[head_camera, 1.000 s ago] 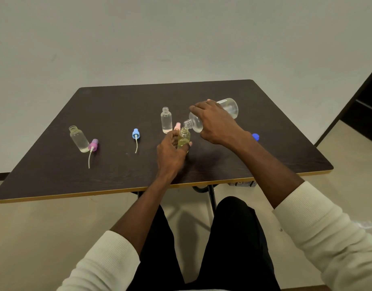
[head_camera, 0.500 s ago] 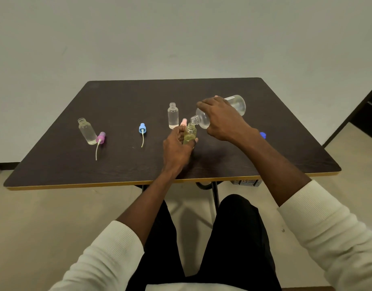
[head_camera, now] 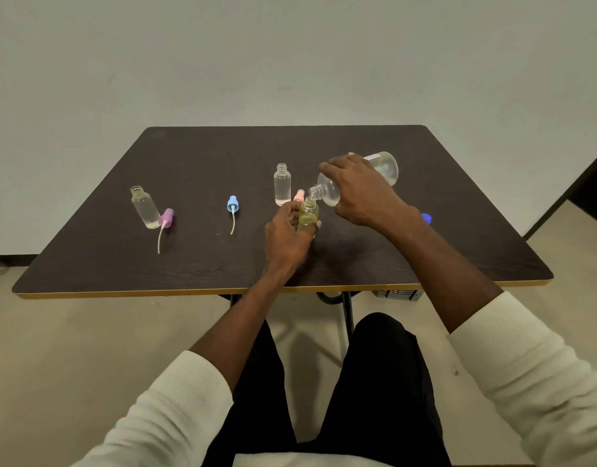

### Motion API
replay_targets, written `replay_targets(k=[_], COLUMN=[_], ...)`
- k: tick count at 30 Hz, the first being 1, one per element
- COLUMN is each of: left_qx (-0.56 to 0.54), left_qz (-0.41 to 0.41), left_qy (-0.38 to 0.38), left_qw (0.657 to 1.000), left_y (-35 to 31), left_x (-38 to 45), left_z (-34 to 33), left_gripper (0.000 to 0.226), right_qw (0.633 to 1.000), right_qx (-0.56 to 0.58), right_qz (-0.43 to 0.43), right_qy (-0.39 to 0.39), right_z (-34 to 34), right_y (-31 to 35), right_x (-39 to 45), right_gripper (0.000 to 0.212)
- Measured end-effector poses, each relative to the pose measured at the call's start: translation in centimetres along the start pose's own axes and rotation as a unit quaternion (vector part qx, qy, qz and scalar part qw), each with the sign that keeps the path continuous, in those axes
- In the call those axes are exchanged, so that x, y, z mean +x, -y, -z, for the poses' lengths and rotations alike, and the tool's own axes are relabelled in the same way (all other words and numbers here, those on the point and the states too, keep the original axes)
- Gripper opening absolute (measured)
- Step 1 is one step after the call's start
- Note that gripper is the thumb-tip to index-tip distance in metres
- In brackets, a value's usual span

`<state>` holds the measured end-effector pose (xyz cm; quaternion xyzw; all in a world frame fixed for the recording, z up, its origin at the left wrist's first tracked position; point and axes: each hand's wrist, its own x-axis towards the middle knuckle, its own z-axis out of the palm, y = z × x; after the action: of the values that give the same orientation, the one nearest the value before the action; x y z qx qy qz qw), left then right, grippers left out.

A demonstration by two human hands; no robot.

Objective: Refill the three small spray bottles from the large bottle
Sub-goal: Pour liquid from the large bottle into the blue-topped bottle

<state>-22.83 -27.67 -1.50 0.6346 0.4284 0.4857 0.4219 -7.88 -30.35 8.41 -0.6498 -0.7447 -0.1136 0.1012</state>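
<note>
Fingers of the right hand (head_camera: 361, 193) curl over the top of the large clear plastic bottle (head_camera: 384, 168), clasping its body from above and holding it tipped on its side, base raised away from the person and open neck angled down. That neck sits right at the mouth of the small yellow-tinted spray bottle (head_camera: 308, 214), which stands upright just below it. The left hand (head_camera: 288, 234) wraps this small bottle from the near side, thumb and fingers closed round its lower body, so only its shoulder and neck show above the grasp. Whether liquid is running between the two mouths is too fine to tell.

Just beyond the left hand's fingertips a pink spray cap (head_camera: 299, 195) peeks out, partly hidden. A little farther past it stands a small clear uncapped bottle (head_camera: 282, 185), upright. Well to the left of the left hand lies a blue spray cap with its white dip tube (head_camera: 232, 207), and farther left still another small clear bottle (head_camera: 144, 207) stands open, touching or just beside a purple spray cap with tube (head_camera: 166, 218). Behind the right wrist, a blue screw cap (head_camera: 426, 218) rests on the dark wooden table (head_camera: 189, 156).
</note>
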Motion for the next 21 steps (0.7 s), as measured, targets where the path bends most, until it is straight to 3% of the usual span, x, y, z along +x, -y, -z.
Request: replay_targets(k=[21], left_qx=[0.013], left_qz=[0.003], left_qy=[0.001], left_qw=[1.000], left_y=[0.33], left_x=[-0.01], left_z=[-0.01], left_gripper=[0.038], right_qw=[1.000], right_qx=[-0.002], right_qz=[0.005], right_qy=[0.000], right_z=[0.35], right_y=[0.22], right_x=[-0.17], right_gripper=[0.072])
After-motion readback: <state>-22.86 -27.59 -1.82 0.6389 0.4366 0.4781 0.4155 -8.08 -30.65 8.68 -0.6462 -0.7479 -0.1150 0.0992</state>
